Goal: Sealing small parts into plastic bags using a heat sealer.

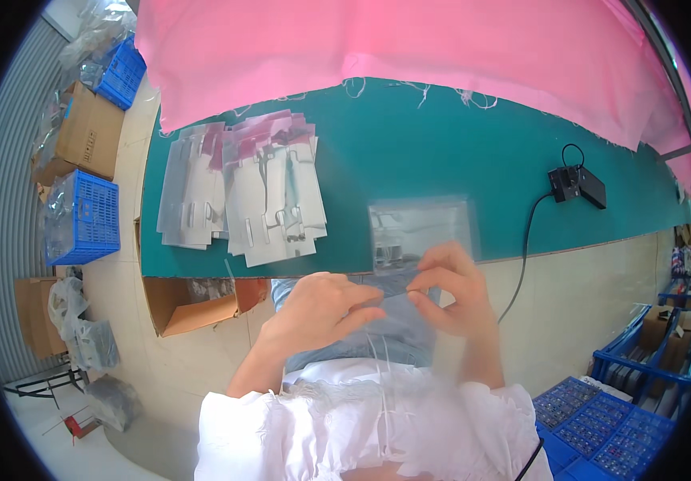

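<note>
My left hand (321, 309) is just off the table's near edge, its fingers pointing right and the thumb apart from them. I see nothing between them. Facing it, my right hand (453, 293) has its thumb and forefinger brought together in a pinch. Whatever they might hold is too faint to make out. A clear plastic bag (427, 220) lies flat at the table's near edge, just beyond my right hand. Left of it are two piles of flat white pieces in clear sleeves, the larger pile (273, 196) beside the smaller pile (193, 188).
Pink cloth (409, 40) covers the far side of the green table (361, 144). A black box with a cable (578, 184) sits at the right. Blue crates (93, 216) and cartons (89, 132) stand left; compartment trays (602, 413) are at lower right. An open carton (197, 317) is under the table.
</note>
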A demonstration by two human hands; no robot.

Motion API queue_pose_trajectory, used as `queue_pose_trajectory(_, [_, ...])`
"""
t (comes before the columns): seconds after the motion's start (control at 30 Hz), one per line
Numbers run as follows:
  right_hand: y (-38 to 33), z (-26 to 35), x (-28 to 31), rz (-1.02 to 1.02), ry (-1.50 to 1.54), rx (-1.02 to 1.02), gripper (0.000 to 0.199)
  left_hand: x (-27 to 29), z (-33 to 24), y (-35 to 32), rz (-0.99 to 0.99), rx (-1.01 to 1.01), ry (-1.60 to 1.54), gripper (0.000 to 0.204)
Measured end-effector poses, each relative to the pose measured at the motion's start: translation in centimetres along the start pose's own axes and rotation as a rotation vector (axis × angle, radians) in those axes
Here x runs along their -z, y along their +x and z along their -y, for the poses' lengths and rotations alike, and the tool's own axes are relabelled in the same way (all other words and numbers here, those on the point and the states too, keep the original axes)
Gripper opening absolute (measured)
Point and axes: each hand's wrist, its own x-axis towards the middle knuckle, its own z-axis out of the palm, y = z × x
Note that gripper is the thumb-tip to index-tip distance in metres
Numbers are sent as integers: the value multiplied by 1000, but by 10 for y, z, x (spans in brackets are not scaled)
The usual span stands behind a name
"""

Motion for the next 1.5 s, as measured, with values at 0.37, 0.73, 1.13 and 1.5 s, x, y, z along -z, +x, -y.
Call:
queue_pose_trajectory(0.37, [0, 0, 5, -55, 4, -71, 15, 10, 5, -5, 14, 43, 5, 16])
queue_pose_trajectory(0.73, [-7, -3, 6, -102, 69, -94, 12, 9, 6, -7, -286, 116, -280, 29])
queue_pose_trajectory(1.13, [15, 6, -10, 343, 497, -300, 31, 4, -10, 0, -215, 46, -315, 52])
queue_pose_trajectory(1.5, [2, -7, -30, -142, 839, -371, 33, -7, -12, 10, -451, -156, 98, 46])
